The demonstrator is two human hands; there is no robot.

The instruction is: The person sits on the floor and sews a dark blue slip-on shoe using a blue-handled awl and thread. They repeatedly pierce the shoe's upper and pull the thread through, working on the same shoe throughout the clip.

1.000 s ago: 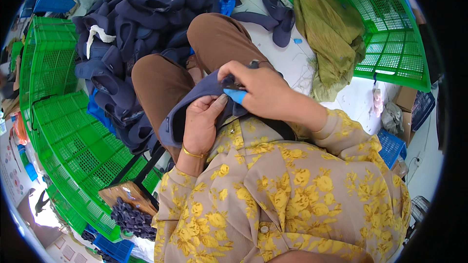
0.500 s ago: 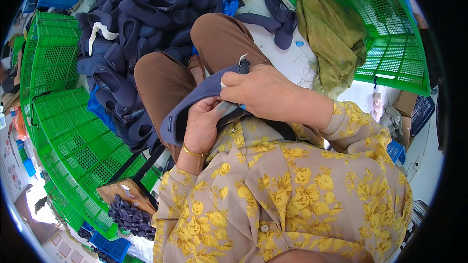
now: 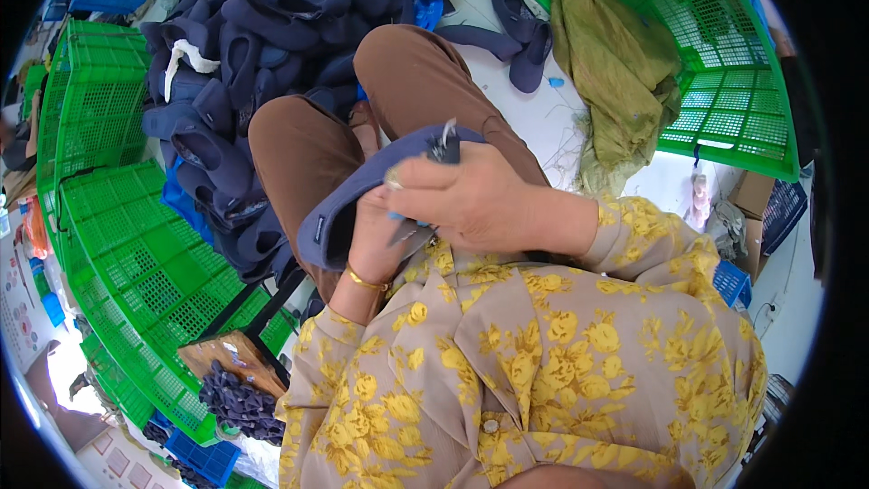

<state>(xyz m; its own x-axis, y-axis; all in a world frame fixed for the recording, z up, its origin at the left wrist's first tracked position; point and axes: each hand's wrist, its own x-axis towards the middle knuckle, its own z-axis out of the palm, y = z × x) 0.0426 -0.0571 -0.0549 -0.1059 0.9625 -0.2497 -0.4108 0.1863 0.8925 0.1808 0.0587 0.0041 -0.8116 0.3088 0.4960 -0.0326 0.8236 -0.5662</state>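
Note:
A navy cloth shoe (image 3: 348,197) lies across my lap, its opening facing me. My left hand (image 3: 369,235) grips the shoe by its edge, the wrist with a gold bangle in front of the opening. Over the shoe's other end, my right hand (image 3: 462,195) is closed around a cutting tool (image 3: 444,150) with a dark wrapped handle and a pale frayed tip. Its pointed metal blade, with a bit of blue, pokes out below the right hand near my left thumb. The fingertips of both hands are partly hidden and slightly blurred.
A heap of navy shoes (image 3: 262,54) lies beyond my knees, with a few more shoes (image 3: 520,32) on the white floor. Green plastic crates (image 3: 136,244) stand at left and far right. An olive sack (image 3: 606,63) slumps at right. A wooden block (image 3: 231,358) sits by my left elbow.
My right hand has moved left and slightly toward me with the tool, and the blade now points down beside my left hand. The shoe stays in about the same place.

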